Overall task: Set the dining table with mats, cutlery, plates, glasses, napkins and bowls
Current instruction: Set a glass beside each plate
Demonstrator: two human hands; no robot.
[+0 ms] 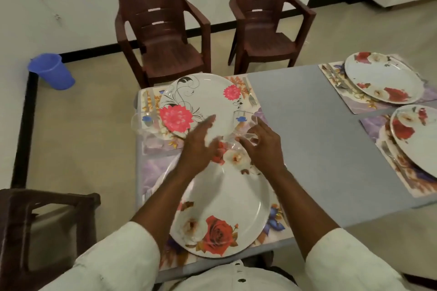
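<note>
While both hands work above the gap between the two near plates, the coming move depends on one glass and where it lies from each hand. Starting at the left, a first glass (pixel 142 123) already stands on the far mat, just beside the pink-flower plate (pixel 201 99). The left hand (pixel 198 146) comes next; its fingers are straight and spread, holding nothing that I can see, and it hovers over the near edge of that plate. To the right of it, the second glass (pixel 241 125) lies tilted, its long axis going from the rim at the far side down toward the stem near the hands. The right hand (pixel 262 144) is the nearer one: its curled fingers close around the lower part of this glass. I judge the glass must go to the near setting, above the rose plate (pixel 222 208), so the right hand should carry it.

The glass is transparent and blurred, so its foot and the exact grip are hard to make out. Whether the left fingers touch the glass I cannot tell. The near mat (pixel 276 220) is mostly covered, and the plates at the right are cut off by the frame
</note>
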